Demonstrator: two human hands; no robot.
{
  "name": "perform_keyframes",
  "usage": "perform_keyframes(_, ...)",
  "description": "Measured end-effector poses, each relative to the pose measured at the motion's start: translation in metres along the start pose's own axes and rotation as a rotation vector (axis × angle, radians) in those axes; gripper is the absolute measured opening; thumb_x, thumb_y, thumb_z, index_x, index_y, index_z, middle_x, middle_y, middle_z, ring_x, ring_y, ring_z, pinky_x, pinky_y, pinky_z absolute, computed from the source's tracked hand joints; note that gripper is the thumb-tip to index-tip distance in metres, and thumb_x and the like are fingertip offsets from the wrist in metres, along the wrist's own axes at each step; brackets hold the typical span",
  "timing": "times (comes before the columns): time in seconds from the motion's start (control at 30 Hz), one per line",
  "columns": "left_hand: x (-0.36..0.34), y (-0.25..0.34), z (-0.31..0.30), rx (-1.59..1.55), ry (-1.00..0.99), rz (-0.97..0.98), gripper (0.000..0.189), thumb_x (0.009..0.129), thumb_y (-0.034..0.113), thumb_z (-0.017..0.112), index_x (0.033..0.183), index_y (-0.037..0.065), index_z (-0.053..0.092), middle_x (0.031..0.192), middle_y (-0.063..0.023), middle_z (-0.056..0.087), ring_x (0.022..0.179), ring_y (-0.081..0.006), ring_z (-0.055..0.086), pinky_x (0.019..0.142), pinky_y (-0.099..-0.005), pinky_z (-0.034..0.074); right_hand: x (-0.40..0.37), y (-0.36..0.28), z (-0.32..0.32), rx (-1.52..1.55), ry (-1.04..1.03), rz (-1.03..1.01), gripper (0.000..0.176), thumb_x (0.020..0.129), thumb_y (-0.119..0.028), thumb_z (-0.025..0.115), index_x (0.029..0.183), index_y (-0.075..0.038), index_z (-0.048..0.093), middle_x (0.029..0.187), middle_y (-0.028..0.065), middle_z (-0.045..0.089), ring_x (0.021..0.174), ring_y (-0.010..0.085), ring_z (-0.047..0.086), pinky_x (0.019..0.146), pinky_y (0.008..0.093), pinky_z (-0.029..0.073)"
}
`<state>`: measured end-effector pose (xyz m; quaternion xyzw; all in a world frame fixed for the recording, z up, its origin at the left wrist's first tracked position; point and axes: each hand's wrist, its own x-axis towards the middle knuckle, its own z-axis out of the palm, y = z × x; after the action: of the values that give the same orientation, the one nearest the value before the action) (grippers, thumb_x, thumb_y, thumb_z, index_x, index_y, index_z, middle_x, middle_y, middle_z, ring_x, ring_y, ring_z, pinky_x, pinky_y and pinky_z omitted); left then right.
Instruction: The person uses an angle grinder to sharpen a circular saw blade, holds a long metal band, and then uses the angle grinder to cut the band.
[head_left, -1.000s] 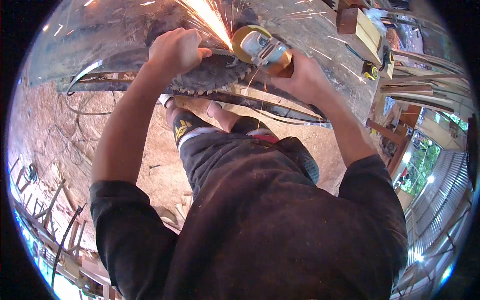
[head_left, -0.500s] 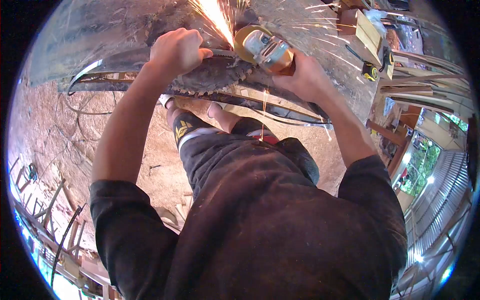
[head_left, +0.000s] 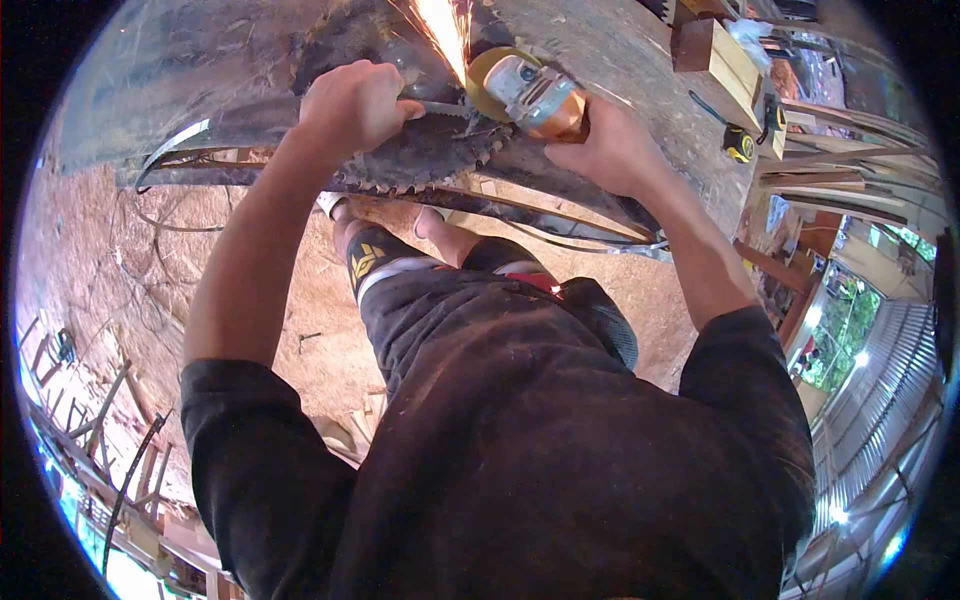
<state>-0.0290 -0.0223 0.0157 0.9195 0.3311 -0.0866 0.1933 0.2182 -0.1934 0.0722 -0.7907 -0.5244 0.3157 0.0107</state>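
The right hand (head_left: pixel 605 150) grips an angle grinder (head_left: pixel 525 90) pressed against a toothed circular saw blade (head_left: pixel 420 160) lying on the workbench (head_left: pixel 620 50) — sparks (head_left: pixel 440 25) spray upward. The left hand (head_left: pixel 355 100) is fisted around a thin metal bar (head_left: pixel 435 107) just beside the grinder.

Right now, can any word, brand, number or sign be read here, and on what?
No legible words or numbers anywhere.
The gold emblem on the dark garment at the leg: chevron-like logo, no letters.
The angle grinder in the right hand: label too blurred to read.
The thin metal bar in the left hand: no marking shows.
The yellow tape measure: too small to read.
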Motion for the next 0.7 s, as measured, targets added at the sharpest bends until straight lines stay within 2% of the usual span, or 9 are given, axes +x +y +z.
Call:
perform_keyframes(0.17,0.000,-0.003,0.005,-0.007,0.042,0.047,0.041,0.086,0.043,0.074,0.079,0.003,0.073,0.085,-0.0204,0.072,0.086,-0.0406,0.070,0.077,-0.0484,0.056,-0.002,0.004,0.003,0.127,-0.121,-0.007,0.055,0.077,-0.022,0.081,0.124,0.000,0.062,0.103,0.0168,0.074,0.091,0.0271,0.072,0.086,0.0373,0.055)
perform_keyframes(0.27,0.001,-0.005,0.009,-0.024,0.079,0.058,0.041,0.086,0.043,0.074,0.078,0.003,0.072,0.084,-0.0203,0.071,0.085,-0.0405,0.070,0.077,-0.0491,0.055,0.002,0.008,0.006,0.036,0.025,-0.027,0.052,0.077,-0.021,0.080,0.121,0.000,0.063,0.102,0.0147,0.075,0.091,0.0238,0.072,0.085,0.0358,0.055)
perform_keyframes(0.37,0.001,-0.003,0.004,-0.017,0.044,0.060,0.040,0.086,0.044,0.074,0.080,0.004,0.072,0.083,-0.0199,0.071,0.085,-0.0403,0.070,0.077,-0.0494,0.055,0.006,0.010,0.005,0.018,0.013,-0.032,0.061,0.073,-0.036,0.082,0.112,0.006,0.062,0.103,0.0256,0.073,0.099,0.0412,0.071,0.088,0.0453,0.057)
perform_keyframes(0.43,0.001,-0.005,0.004,-0.013,0.036,0.065,0.040,0.086,0.044,0.074,0.081,0.004,0.073,0.083,-0.0201,0.071,0.086,-0.0402,0.070,0.078,-0.0496,0.055,0.002,0.009,0.006,0.041,-0.075,-0.014,0.051,0.076,-0.020,0.080,0.119,0.002,0.063,0.098,0.0140,0.075,0.090,0.0235,0.072,0.083,0.0355,0.055)
perform_keyframes(0.47,0.001,-0.005,0.004,-0.010,0.027,0.069,0.040,0.086,0.044,0.074,0.082,0.004,0.073,0.083,-0.0203,0.072,0.086,-0.0400,0.070,0.078,-0.0498,0.055,0.001,0.009,0.005,0.041,-0.075,-0.014,0.051,0.076,-0.020,0.080,0.119,0.002,0.063,0.098,0.0140,0.075,0.090,0.0235,0.072,0.083,0.0355,0.055)
perform_keyframes(0.53,0.002,-0.004,0.002,-0.009,0.007,0.048,0.040,0.086,0.044,0.074,0.083,0.004,0.074,0.083,-0.0204,0.072,0.086,-0.0400,0.070,0.079,-0.0498,0.055,0.000,0.009,0.003,0.154,-0.082,-0.033,0.059,0.073,-0.033,0.081,0.113,0.006,0.063,0.102,0.0271,0.072,0.099,0.0414,0.071,0.088,0.0463,0.056)
perform_keyframes(0.57,0.002,-0.003,0.002,-0.006,-0.013,0.028,0.040,0.086,0.044,0.074,0.083,0.004,0.074,0.083,-0.0205,0.071,0.087,-0.0400,0.071,0.079,-0.0498,0.056,0.000,0.008,0.003,0.155,-0.083,-0.033,0.059,0.073,-0.033,0.081,0.113,0.006,0.063,0.102,0.0271,0.072,0.099,0.0414,0.071,0.088,0.0463,0.056)
perform_keyframes(0.63,0.001,-0.003,0.005,-0.024,0.009,0.024,0.041,0.086,0.045,0.074,0.082,0.004,0.074,0.084,-0.0207,0.072,0.087,-0.0402,0.070,0.079,-0.0497,0.055,0.002,0.007,0.002,-0.006,0.029,-0.047,0.053,0.075,-0.024,0.081,0.116,0.003,0.064,0.094,0.0153,0.074,0.085,0.0235,0.072,0.080,0.0356,0.055)
perform_keyframes(0.7,0.001,-0.003,0.004,-0.042,0.034,0.018,0.041,0.086,0.045,0.074,0.082,0.004,0.074,0.084,-0.0209,0.072,0.087,-0.0405,0.070,0.079,-0.0497,0.055,-0.001,0.002,-0.001,-0.006,-0.008,-0.027,0.054,0.074,-0.024,0.082,0.117,0.003,0.064,0.095,0.0151,0.074,0.086,0.0233,0.072,0.080,0.0356,0.055)
